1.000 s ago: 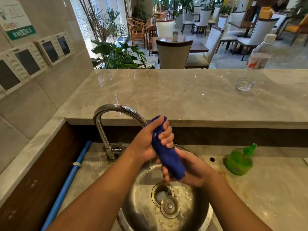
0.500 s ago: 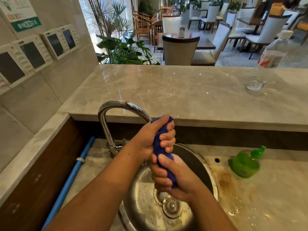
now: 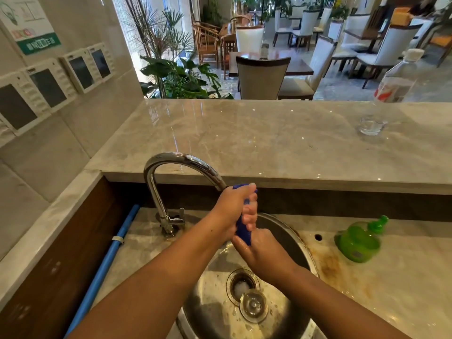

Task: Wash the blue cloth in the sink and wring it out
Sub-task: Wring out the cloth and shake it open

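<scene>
Restaurant bar: sink [image 3: 300, 243]; dining chairs [image 3: 263, 78]

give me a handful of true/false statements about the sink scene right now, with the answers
1. Both hands grip the blue cloth, the left hand above the right hand. True.
2. The cloth is spread flat on the counter. False: it is rolled into a tight bundle held over the sink.
3. The green soap bottle stands upright left of the faucet. False: it lies tipped over on the counter to the right of the sink.
4. The drain strainer sits off to the side of the drain opening. True.
5. A clear plastic bottle stands on the raised counter at the far right. True.
</scene>
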Motion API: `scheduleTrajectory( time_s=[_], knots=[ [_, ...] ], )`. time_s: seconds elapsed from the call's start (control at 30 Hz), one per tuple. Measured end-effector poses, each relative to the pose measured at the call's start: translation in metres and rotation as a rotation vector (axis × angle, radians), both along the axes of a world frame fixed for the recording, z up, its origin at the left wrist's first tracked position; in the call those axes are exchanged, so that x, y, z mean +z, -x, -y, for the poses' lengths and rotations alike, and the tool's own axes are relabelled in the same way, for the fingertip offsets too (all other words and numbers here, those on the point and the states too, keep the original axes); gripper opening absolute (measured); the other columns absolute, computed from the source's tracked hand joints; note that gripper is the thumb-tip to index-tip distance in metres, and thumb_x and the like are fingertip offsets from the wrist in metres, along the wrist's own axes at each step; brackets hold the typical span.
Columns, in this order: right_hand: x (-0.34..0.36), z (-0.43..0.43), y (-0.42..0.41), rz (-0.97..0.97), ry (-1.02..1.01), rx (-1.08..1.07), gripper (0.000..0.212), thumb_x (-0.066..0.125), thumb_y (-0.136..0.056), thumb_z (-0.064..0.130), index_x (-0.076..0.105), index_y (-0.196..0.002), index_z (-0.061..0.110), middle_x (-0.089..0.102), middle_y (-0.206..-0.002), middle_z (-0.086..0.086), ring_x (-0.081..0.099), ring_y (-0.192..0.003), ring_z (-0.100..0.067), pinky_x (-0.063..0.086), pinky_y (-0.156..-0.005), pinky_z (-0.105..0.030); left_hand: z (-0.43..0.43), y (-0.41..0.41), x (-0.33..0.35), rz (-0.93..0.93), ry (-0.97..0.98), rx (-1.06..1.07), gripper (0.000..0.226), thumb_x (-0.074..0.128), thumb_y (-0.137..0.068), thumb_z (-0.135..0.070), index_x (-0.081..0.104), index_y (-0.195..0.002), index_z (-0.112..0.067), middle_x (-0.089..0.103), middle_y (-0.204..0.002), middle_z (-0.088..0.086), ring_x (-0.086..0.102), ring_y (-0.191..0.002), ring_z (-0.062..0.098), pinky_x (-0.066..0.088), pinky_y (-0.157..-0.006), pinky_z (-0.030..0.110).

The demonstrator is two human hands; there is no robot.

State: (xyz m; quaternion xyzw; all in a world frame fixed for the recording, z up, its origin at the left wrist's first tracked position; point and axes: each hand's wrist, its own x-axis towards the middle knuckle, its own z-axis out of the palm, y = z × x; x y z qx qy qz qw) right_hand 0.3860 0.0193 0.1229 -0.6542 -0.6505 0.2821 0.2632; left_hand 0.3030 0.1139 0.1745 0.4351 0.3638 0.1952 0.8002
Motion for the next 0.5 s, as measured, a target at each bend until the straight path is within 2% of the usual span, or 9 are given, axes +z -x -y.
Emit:
scheduleTrajectory(
  time_s=[0.1,0.27,0.5],
  knots=[
    [-0.015,-0.006,0.002,0.087,0.028,0.025,0.029,0.041,-0.103,0.043,0.057,-0.106,0.02,0.065,-0.084,0.003,0.062,-0.072,-0.01,0.054,-0.069,-0.03,-0.001,0.002,-0.012,-0.087,0.012,0.056,0.04,0.05,-0.098,-0.032,0.052,-0.06,-0.021,0.037,-0.049,-0.003,0.036,-0.039,0.012,0.035,-0.042,0.026],
    [-0.024,-0.014,0.002,0.199,0.036,0.064,0.035,0.039,-0.103,0.047,0.056,-0.114,0.019,0.067,-0.087,-0.001,0.064,-0.074,-0.011,0.056,-0.073,-0.033,-0.003,0.005,-0.021,-0.133,0.018,0.124,0.041,0.048,-0.1,-0.03,0.051,-0.06,-0.02,0.038,-0.048,-0.003,0.036,-0.039,0.011,0.032,-0.044,0.026],
    [-0.025,-0.014,0.003,0.324,0.033,0.052,0.038,0.037,-0.102,0.048,0.055,-0.112,0.017,0.066,-0.084,-0.001,0.061,-0.069,-0.011,0.052,-0.065,-0.027,-0.001,0.008,-0.027,-0.147,0.009,0.157,0.042,0.047,-0.101,-0.029,0.051,-0.061,-0.019,0.039,-0.046,-0.004,0.037,-0.039,0.011,0.034,-0.041,0.024]
  ],
)
